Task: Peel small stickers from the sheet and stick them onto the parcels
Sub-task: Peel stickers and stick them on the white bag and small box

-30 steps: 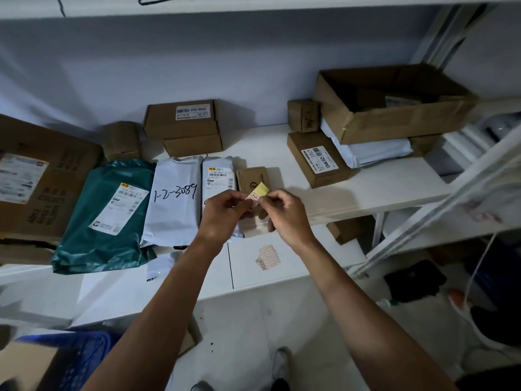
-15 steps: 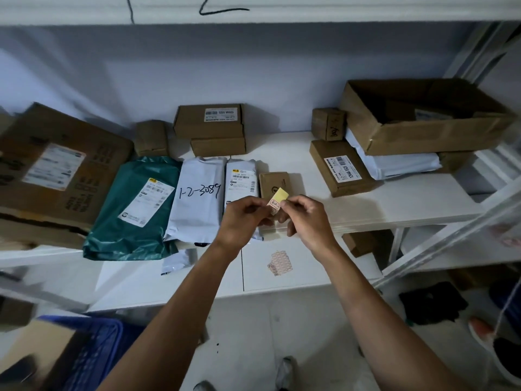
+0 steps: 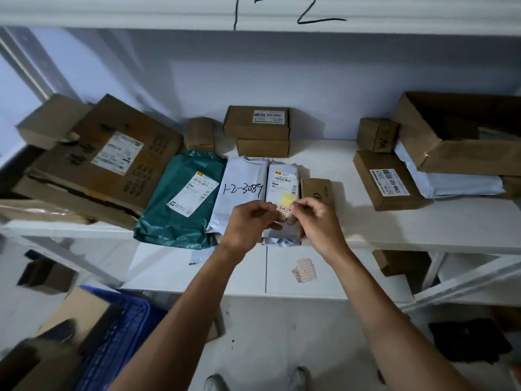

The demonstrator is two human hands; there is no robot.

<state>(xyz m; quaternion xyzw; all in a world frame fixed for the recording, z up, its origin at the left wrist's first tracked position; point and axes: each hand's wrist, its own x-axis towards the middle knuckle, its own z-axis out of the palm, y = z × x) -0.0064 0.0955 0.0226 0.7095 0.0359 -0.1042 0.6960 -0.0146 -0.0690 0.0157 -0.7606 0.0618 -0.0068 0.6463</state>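
Head view: L hand [image 3: 251,221] and R hand [image 3: 315,218] meet at frame centre, over front edge of shelf [image 3: 423,227]. Both pinch sticker piece [image 3: 283,208] betw thumb and forefinger, other fingers curled; yellow backing sticks up at 12 o'clock. Piece is in front of labelled white mailer [image 3: 284,176]; contact w/ it can't tell. Marked mailer "1-2-3089" [image 3: 242,182] at 11 o'clock of hands, green mailer [image 3: 183,198] at 9, small brown box [image 3: 317,190] at 1. Sticker sheet [image 3: 304,270] lies flat on lower board, 5 o'clock of hands.
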